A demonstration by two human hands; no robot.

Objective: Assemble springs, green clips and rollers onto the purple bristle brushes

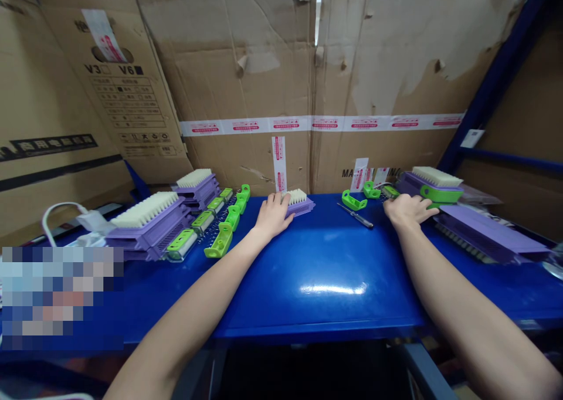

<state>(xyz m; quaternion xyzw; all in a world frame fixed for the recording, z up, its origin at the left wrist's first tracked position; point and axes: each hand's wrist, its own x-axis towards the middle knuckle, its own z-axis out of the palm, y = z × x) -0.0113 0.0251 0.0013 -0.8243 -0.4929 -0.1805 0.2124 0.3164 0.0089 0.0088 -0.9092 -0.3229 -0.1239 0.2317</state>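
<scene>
My left hand [273, 213] is at the back middle of the blue table, its fingers and thumb closed around the left end of a purple brush with cream bristles [301, 202]. The bristles face up. At the back right my right hand [407, 208] reaches out with fingers apart, by a small green-and-white piece [389, 192] and a stack of purple brushes [433, 180]. A green bracket [354, 200] and a screwdriver [358, 217] lie between the hands. Another green bracket [372, 190] stands behind them.
To the left are stacked purple brushes [152, 227], a row of green-and-clear modules [182, 244] and a row of green brackets [220, 241], with small screws between. A purple brush [495, 233] lies bristles down on the right. Cardboard [246, 89] walls the back.
</scene>
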